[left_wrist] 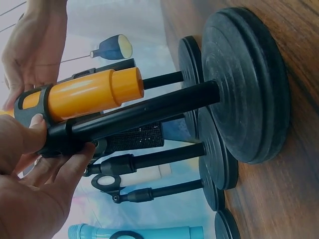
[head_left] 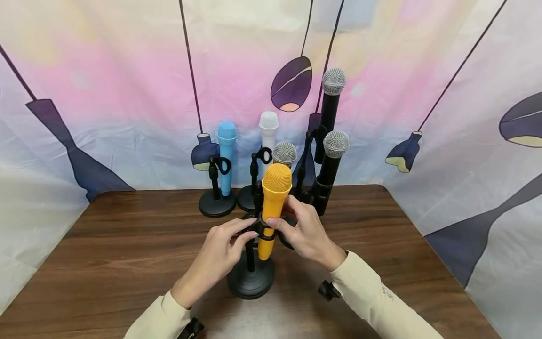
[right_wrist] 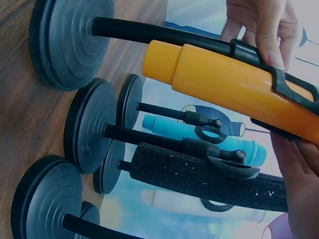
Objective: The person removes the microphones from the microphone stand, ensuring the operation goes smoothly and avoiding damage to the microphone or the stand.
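Note:
A yellow microphone sits upright, slightly tilted, in the black clip of a desk stand with a round base. The left hand pinches the clip at the top of the stand's pole, thumb on one side and fingers on the other. From the other side, the right hand grips the yellow microphone, thumb in front at the clip and fingers behind. The microphone's lower end pokes out below the clip, beside the pole and above the base.
Behind stand a blue microphone, a white one and a sparkly black one, each by a black stand. Two black microphones with silver heads rise at the right. A patterned cloth hangs behind the wooden table.

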### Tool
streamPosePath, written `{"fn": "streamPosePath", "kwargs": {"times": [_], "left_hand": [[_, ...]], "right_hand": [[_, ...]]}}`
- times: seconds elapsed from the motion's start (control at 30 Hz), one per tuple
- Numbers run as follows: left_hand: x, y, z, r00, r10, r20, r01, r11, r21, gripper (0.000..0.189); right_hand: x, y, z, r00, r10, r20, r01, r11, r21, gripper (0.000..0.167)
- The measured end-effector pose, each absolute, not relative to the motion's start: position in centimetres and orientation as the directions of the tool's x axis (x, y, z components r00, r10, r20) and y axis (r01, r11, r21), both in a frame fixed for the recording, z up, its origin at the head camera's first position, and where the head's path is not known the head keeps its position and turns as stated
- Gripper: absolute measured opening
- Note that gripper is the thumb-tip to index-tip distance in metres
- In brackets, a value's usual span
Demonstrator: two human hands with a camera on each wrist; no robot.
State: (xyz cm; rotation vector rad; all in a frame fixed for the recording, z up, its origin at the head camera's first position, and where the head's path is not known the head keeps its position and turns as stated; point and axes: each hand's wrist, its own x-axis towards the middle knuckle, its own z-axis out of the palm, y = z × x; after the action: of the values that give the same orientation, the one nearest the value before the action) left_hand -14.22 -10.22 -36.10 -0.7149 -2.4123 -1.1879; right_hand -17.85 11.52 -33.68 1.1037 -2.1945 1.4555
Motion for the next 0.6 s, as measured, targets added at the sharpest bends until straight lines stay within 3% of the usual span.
{"fn": "streamPosePath", "kwargs": {"times": [0.6], "left_hand": [[-14.36,-10.39,-35.99,-0.796,0.295,0.529,0.6,0.506,0.62,0.03]], "right_hand": [[-17.9,10.98,-33.9,-0.618,-0.39,0.683,-0.783,0.232,-0.577,0.03]]}}
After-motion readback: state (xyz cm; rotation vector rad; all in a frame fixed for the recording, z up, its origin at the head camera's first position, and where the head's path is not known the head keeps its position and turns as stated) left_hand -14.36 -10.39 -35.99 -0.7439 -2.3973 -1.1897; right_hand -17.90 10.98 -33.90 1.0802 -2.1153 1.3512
